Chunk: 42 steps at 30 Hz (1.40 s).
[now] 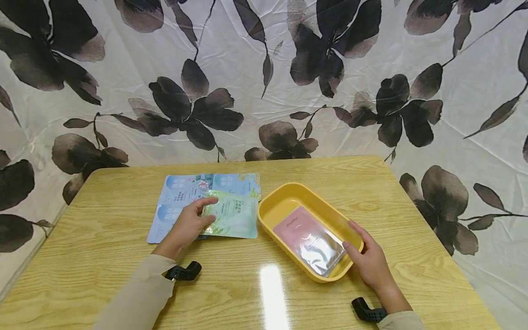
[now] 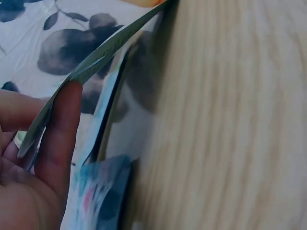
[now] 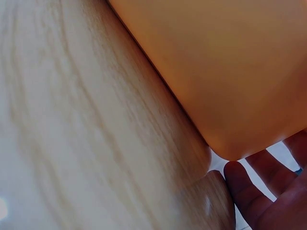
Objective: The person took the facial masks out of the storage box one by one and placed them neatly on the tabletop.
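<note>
My left hand (image 1: 190, 225) pinches a pale green face mask packet (image 1: 237, 215) by its left edge. In the left wrist view the same packet (image 2: 103, 57) is seen edge-on between thumb and fingers, raised off the table. Under and behind it, blue packets (image 1: 169, 201) with floral prints lie on the table. My right hand (image 1: 369, 256) grips the near right end of a yellow plastic tray (image 1: 297, 189), thumb over the rim. A pink and silver packet (image 1: 301, 229) lies in the tray. The right wrist view shows the tray's outer wall (image 3: 230, 72) with fingers at its corner.
Everything rests on a wood-grain table (image 1: 103, 211). Behind it hangs a white cloth (image 1: 255, 123) with dark flowers. Black bands with camera mounts sit at the left wrist (image 1: 183, 271) and the right wrist (image 1: 368, 311). Light glares off the table's near middle.
</note>
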Each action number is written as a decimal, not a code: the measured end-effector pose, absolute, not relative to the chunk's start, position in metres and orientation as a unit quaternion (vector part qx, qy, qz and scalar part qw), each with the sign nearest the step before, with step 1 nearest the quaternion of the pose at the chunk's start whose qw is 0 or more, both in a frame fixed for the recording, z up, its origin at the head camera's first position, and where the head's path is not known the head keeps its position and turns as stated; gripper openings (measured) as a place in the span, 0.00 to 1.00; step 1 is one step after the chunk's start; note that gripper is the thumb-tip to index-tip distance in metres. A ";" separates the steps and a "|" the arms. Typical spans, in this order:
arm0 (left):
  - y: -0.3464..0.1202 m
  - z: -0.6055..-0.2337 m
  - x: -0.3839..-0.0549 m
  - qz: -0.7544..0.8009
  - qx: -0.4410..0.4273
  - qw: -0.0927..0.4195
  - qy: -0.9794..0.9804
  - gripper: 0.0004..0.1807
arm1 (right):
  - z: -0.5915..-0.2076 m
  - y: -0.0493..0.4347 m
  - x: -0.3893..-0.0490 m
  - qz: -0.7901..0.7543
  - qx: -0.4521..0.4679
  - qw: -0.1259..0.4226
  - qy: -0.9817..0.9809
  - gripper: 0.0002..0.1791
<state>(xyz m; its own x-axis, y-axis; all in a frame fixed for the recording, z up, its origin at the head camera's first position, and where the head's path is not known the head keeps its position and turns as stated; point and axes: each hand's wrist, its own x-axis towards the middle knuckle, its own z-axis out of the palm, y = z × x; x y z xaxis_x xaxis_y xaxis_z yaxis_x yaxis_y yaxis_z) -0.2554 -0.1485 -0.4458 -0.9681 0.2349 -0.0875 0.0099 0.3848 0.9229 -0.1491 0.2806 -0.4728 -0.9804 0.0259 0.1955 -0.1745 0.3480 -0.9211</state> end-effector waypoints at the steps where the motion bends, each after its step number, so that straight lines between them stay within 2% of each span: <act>1: -0.146 -0.447 -0.256 0.549 0.073 0.102 0.826 0.24 | -0.473 0.281 -0.149 0.569 0.045 0.088 -0.816 0.29; 14: -0.123 -0.455 -0.255 0.531 0.057 0.077 0.842 0.24 | -0.472 0.281 -0.149 0.567 0.044 0.087 -0.818 0.29; 22: -0.116 -0.455 -0.253 0.481 0.021 0.082 0.872 0.25 | -0.472 0.282 -0.149 0.560 0.039 0.087 -0.823 0.29; 28: -0.111 -0.450 -0.249 0.377 0.047 0.052 0.923 0.29 | -0.472 0.282 -0.148 0.563 0.039 0.083 -0.821 0.29; 33: -0.113 -0.446 -0.247 0.348 0.068 0.032 0.935 0.32 | -0.471 0.282 -0.148 0.560 0.037 0.085 -0.823 0.29; 42: -0.126 -0.445 -0.250 0.332 0.069 0.025 0.940 0.28 | -0.471 0.282 -0.148 0.571 0.038 0.085 -0.815 0.29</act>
<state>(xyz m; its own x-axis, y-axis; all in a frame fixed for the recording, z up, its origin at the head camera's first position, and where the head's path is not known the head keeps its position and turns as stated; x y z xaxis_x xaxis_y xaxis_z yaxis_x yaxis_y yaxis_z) -0.2503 -0.1265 -0.4448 -0.9892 0.1468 -0.0009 0.1137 0.7696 0.6283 -0.1483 0.2820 -0.4710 -0.9827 0.0338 0.1819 -0.1594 0.3443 -0.9252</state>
